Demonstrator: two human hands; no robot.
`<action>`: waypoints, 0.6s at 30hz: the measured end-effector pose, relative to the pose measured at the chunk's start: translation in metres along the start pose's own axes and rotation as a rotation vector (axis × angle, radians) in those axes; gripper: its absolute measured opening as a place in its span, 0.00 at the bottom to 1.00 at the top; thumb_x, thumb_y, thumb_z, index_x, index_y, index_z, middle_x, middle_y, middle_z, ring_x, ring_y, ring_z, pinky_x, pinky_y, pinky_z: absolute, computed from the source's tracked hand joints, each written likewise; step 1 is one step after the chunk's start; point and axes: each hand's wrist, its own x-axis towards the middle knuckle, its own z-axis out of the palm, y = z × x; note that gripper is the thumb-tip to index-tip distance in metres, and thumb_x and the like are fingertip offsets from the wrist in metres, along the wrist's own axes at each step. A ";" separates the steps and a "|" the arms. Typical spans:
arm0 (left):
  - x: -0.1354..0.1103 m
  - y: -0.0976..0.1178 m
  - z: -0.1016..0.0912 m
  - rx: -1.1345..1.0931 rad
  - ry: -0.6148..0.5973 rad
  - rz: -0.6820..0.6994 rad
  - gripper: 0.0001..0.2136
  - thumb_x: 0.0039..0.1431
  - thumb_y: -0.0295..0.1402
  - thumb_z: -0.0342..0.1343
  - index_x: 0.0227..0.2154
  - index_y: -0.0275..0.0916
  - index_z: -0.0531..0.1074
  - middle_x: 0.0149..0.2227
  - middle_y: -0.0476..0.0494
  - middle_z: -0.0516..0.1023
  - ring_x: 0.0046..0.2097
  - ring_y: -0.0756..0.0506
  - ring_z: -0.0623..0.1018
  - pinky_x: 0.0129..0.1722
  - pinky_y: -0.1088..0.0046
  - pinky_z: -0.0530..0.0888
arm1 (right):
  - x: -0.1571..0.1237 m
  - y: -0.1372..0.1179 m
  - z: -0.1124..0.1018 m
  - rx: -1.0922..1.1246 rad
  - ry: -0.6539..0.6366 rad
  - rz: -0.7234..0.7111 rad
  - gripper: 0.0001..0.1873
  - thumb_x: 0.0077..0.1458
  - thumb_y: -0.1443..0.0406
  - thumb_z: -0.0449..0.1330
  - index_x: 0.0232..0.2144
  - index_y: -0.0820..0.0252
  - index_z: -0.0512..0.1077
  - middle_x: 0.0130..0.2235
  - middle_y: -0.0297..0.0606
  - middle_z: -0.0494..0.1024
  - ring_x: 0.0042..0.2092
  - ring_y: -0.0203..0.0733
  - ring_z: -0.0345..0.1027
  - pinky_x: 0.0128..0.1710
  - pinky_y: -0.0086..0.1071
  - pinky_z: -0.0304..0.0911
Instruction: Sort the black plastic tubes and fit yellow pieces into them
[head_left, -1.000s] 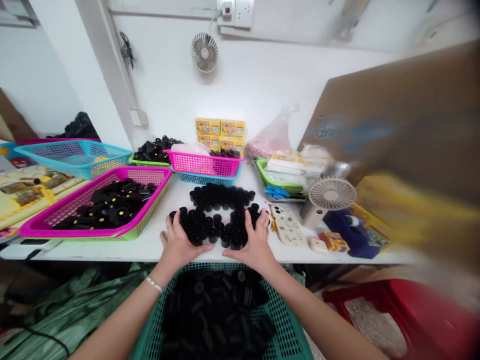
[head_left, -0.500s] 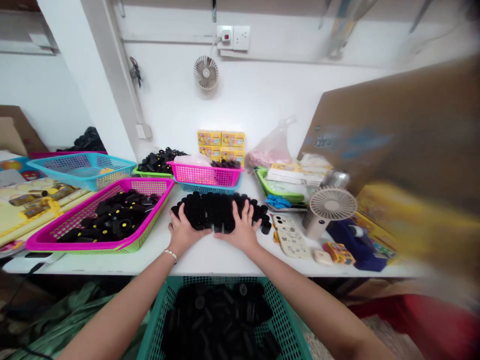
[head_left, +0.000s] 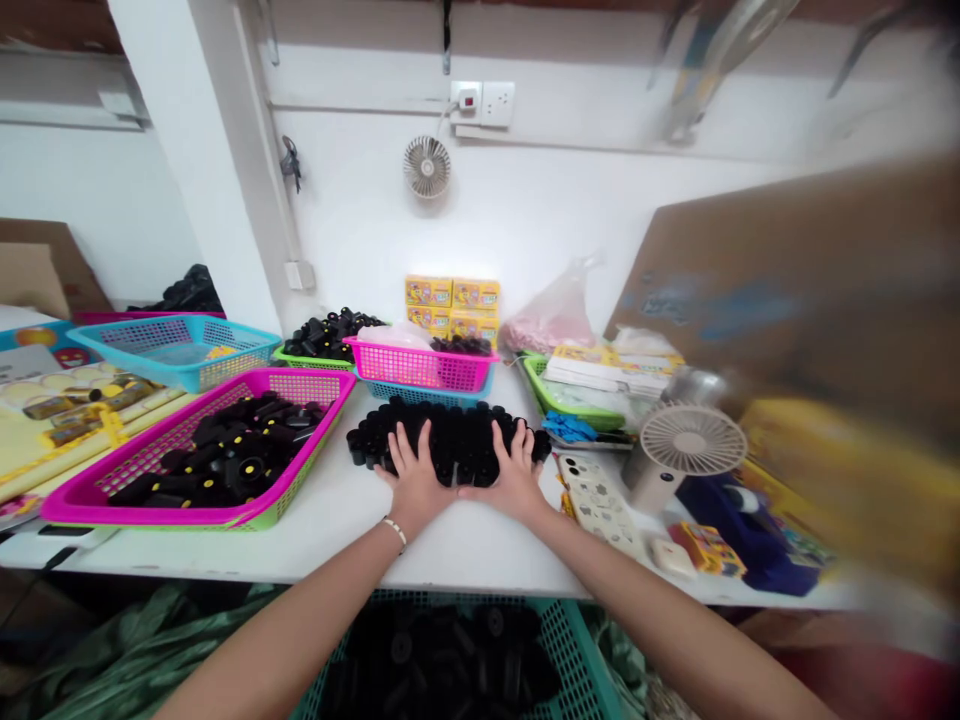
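A tight block of upright black cylindrical parts (head_left: 457,440) stands on the white table, some with yellow dots visible in nearby baskets. My left hand (head_left: 416,470) lies with spread fingers against the block's front left. My right hand (head_left: 511,472) presses its front right the same way, and the two hands nearly meet at the wrists' side. Neither hand closes around a part. Below the table edge, a green mesh basket (head_left: 562,640) holds many more black parts, partly hidden by my forearms.
A magenta-and-green basket (head_left: 202,510) of black parts is left of my hands, with a blue basket (head_left: 180,350) behind it. Ahead stand a pink basket (head_left: 420,370), yellow boxes (head_left: 452,305) and a green tray (head_left: 311,360). A desk fan (head_left: 690,445) and phone case (head_left: 600,515) lie right.
My hands have pushed the parts together, closing the gap in the group into one compact block. The view has also tilted, so the table sits lower in the frame.
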 end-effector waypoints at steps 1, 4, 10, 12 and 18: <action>0.004 0.000 0.002 0.004 0.007 -0.003 0.57 0.41 0.56 0.63 0.68 0.43 0.38 0.70 0.27 0.27 0.69 0.25 0.32 0.55 0.26 0.44 | 0.007 0.001 0.000 -0.022 -0.003 -0.001 0.63 0.42 0.42 0.65 0.68 0.44 0.31 0.69 0.51 0.15 0.68 0.66 0.10 0.55 0.74 0.36; 0.011 0.000 0.004 0.015 0.037 -0.013 0.56 0.40 0.58 0.62 0.68 0.42 0.40 0.70 0.27 0.30 0.69 0.25 0.34 0.56 0.26 0.44 | 0.023 0.008 0.000 -0.080 0.001 0.017 0.62 0.42 0.41 0.64 0.68 0.44 0.31 0.69 0.50 0.18 0.68 0.64 0.11 0.55 0.76 0.31; 0.003 0.002 0.004 0.093 0.125 0.088 0.55 0.40 0.56 0.64 0.68 0.41 0.44 0.71 0.28 0.36 0.69 0.25 0.37 0.56 0.26 0.41 | 0.030 0.007 -0.016 -0.050 0.079 -0.022 0.61 0.41 0.43 0.65 0.69 0.48 0.39 0.71 0.51 0.28 0.69 0.64 0.16 0.57 0.74 0.23; 0.000 0.002 0.005 0.143 0.167 0.179 0.51 0.42 0.54 0.64 0.67 0.41 0.49 0.70 0.28 0.38 0.69 0.26 0.39 0.57 0.28 0.39 | 0.036 -0.002 -0.029 0.150 0.172 -0.069 0.45 0.52 0.47 0.60 0.67 0.47 0.49 0.71 0.45 0.39 0.70 0.59 0.24 0.62 0.67 0.25; -0.005 0.005 0.006 0.182 0.212 0.396 0.38 0.50 0.54 0.60 0.64 0.51 0.59 0.69 0.32 0.48 0.68 0.25 0.49 0.59 0.30 0.40 | 0.101 -0.026 -0.049 0.642 0.092 0.191 0.18 0.61 0.59 0.58 0.51 0.60 0.70 0.45 0.43 0.78 0.45 0.45 0.73 0.48 0.42 0.69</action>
